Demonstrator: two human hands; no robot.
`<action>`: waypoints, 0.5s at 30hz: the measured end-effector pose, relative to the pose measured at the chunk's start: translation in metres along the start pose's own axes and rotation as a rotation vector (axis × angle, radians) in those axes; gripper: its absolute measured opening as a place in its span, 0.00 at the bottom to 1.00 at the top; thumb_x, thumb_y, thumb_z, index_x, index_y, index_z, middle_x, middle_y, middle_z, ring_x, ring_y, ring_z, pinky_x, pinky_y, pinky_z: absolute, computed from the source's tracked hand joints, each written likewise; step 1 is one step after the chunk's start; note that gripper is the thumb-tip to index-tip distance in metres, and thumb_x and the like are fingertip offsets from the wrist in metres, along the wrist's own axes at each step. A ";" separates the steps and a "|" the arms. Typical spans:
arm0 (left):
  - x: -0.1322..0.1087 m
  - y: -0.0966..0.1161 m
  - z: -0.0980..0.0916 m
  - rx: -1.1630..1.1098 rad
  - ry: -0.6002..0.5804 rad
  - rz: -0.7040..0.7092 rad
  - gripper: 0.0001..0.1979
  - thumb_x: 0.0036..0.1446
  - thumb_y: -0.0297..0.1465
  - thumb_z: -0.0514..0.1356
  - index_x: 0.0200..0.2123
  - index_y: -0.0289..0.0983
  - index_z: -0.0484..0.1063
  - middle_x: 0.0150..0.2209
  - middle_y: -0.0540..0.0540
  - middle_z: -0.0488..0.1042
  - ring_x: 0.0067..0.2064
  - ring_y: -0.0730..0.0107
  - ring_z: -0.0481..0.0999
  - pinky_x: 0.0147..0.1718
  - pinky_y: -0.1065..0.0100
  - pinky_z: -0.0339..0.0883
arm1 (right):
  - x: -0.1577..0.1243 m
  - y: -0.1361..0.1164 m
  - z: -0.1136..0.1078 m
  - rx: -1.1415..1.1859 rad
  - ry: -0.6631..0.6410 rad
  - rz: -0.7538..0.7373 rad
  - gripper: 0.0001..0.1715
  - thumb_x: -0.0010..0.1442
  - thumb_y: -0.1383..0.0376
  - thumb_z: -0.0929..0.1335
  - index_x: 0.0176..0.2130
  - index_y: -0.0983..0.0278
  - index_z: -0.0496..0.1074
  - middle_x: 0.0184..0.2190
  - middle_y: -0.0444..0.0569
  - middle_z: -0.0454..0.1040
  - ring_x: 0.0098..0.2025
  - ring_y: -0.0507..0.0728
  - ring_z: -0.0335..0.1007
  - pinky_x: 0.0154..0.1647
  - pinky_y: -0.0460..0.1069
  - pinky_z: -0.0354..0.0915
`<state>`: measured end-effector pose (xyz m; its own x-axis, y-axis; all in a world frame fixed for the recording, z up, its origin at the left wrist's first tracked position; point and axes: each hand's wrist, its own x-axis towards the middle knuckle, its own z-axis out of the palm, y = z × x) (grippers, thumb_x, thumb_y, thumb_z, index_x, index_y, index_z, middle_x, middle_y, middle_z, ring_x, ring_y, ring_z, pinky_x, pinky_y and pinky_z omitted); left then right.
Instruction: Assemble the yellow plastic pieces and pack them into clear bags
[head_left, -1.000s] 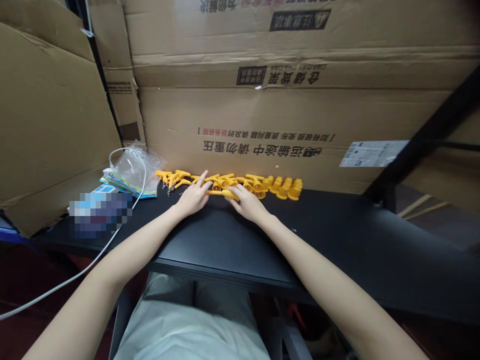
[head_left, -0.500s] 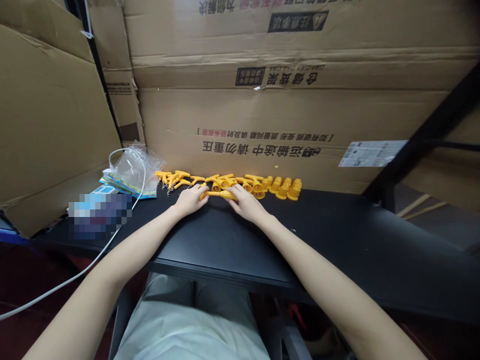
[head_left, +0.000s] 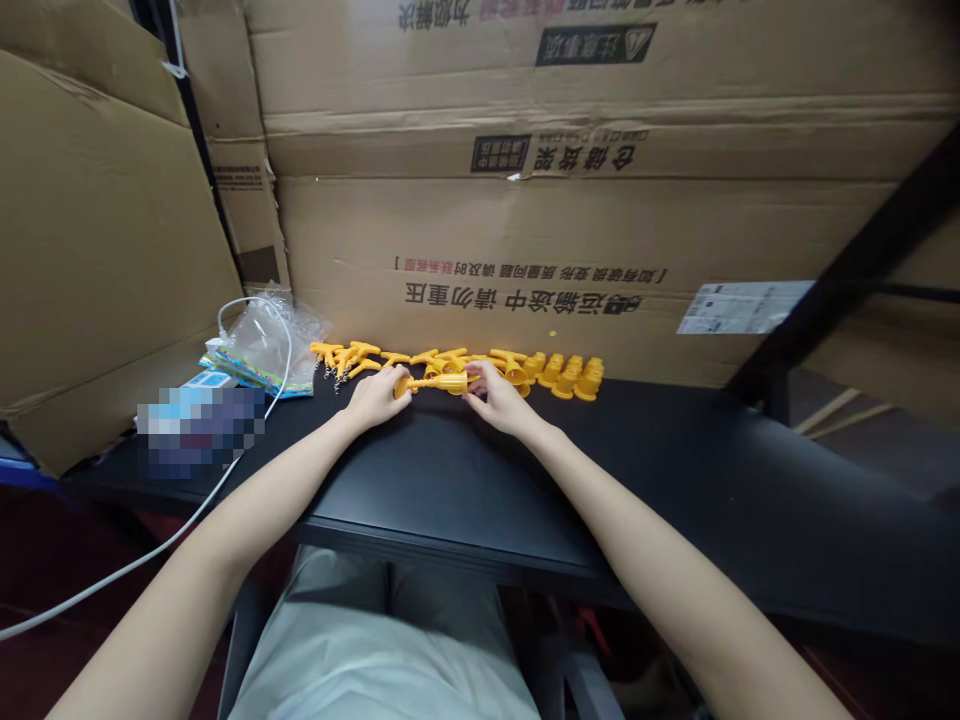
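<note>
A yellow plastic part (head_left: 439, 383), a thin rod with a wider end, is held just above the black table (head_left: 675, 480) between my two hands. My left hand (head_left: 379, 395) pinches its left end, fingers curled. My right hand (head_left: 499, 395) grips the wider right end, fingers closed round it. Behind the hands a row of yellow T-shaped pieces (head_left: 352, 355) runs along the back of the table. It ends on the right in several yellow cup-shaped pieces (head_left: 574, 375).
Large cardboard boxes (head_left: 562, 200) form a wall right behind the parts and on the left. Clear plastic bags (head_left: 266, 340), a white cable (head_left: 150, 545) and a blue-white object lie at the table's left end. A black shelf post (head_left: 847, 270) slants at right.
My left hand went from fingers stretched flat to a pinch on the part's left end. Both hands drew slightly back with the yellow part between them.
</note>
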<state>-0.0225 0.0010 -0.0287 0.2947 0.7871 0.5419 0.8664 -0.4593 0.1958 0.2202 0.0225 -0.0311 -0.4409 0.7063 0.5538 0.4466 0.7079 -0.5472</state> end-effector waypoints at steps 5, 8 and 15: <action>-0.001 -0.004 -0.004 0.023 0.035 0.058 0.10 0.55 0.32 0.55 0.42 0.40 0.68 0.42 0.46 0.74 0.40 0.65 0.75 0.37 0.68 0.67 | -0.001 -0.008 -0.003 0.219 -0.084 0.194 0.19 0.53 0.54 0.70 0.37 0.63 0.63 0.32 0.49 0.74 0.27 0.53 0.72 0.33 0.51 0.70; -0.001 -0.002 -0.006 0.036 0.063 0.071 0.11 0.54 0.31 0.56 0.42 0.39 0.69 0.40 0.46 0.74 0.40 0.66 0.74 0.37 0.69 0.66 | -0.001 -0.015 -0.003 0.274 -0.109 0.312 0.25 0.54 0.44 0.66 0.30 0.64 0.64 0.25 0.48 0.75 0.21 0.51 0.70 0.27 0.48 0.67; 0.000 0.003 -0.008 0.021 0.118 0.019 0.12 0.54 0.33 0.56 0.43 0.39 0.69 0.40 0.46 0.73 0.39 0.66 0.74 0.37 0.69 0.66 | 0.004 -0.012 -0.005 0.337 -0.050 0.355 0.28 0.54 0.42 0.65 0.36 0.65 0.67 0.27 0.50 0.76 0.20 0.51 0.70 0.23 0.47 0.66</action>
<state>-0.0232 -0.0032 -0.0216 0.2626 0.7239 0.6380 0.8700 -0.4636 0.1678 0.2172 0.0169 -0.0196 -0.3477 0.8980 0.2697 0.3032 0.3798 -0.8740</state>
